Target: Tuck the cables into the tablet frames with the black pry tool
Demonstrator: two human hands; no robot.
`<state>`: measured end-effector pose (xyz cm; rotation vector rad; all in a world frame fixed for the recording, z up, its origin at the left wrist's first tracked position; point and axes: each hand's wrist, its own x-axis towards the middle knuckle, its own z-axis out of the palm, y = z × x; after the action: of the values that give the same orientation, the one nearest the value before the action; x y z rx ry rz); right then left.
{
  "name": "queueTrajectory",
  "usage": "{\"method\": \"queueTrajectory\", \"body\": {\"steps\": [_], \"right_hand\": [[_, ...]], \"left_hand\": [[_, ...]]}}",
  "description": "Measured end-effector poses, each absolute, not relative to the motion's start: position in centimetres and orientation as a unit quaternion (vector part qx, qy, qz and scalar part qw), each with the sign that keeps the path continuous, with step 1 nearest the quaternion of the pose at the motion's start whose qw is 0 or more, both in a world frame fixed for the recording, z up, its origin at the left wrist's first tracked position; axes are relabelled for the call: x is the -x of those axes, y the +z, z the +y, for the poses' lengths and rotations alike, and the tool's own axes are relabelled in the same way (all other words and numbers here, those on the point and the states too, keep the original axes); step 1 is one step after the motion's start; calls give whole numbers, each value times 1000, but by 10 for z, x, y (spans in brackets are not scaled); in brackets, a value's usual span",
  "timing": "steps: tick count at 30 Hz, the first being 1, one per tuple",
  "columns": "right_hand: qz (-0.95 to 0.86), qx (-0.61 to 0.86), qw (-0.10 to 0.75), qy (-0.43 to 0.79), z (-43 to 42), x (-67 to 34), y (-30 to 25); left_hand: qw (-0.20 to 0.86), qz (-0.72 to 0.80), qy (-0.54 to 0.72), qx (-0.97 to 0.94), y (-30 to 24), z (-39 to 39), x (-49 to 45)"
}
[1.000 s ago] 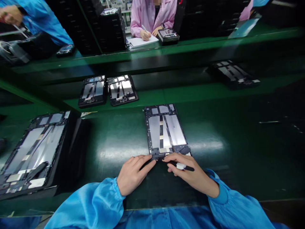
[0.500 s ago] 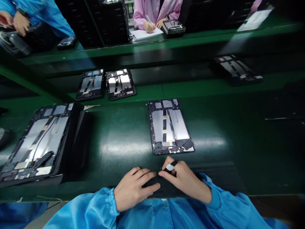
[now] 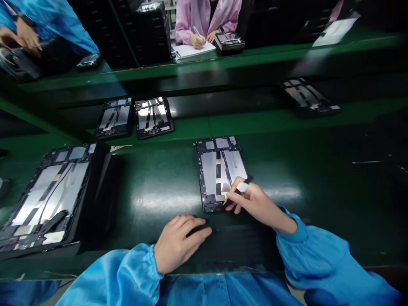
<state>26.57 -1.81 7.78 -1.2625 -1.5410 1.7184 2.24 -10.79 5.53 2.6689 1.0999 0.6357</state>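
Note:
An opened tablet chassis (image 3: 219, 170) with silver plates and a dark frame lies on the green work surface (image 3: 159, 187) in front of me. My right hand (image 3: 253, 204) rests over its near right corner, fingers closed on a black tool with a white band (image 3: 241, 187), tip down on the chassis. My left hand (image 3: 178, 242) lies on the surface just short of the chassis, fingers loosely stretched, with something small and dark under the fingertips that I cannot make out.
A larger opened tablet (image 3: 44, 195) sits on a black stand at the left. Two more tablet chassis (image 3: 135, 117) lie on the belt beyond, another (image 3: 306, 97) at the far right. A person in pink (image 3: 207, 21) writes at the back; a blue-sleeved person (image 3: 28, 29) works far left.
My right hand has moved forward from the near edge onto the chassis with the tool. My left hand has stayed near the front edge.

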Motion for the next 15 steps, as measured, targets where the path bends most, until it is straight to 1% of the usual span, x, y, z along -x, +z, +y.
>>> {"method": "queueTrajectory", "body": {"steps": [3,6,10,15], "right_hand": [[-577,458,204,644,5,-261,79],[-583,449,175,655,11,-254,75],[-576,448,159,665,11,-250,75],[-570,458,158,663,10,-250,77]], "left_hand": [[46,386,243,-889,53,-87,-27],[26,383,253,-888,48,-77,-30],[26,386,263,-884,44,-78,-30],[26,388,266,-882,43,-79,-30]]}}
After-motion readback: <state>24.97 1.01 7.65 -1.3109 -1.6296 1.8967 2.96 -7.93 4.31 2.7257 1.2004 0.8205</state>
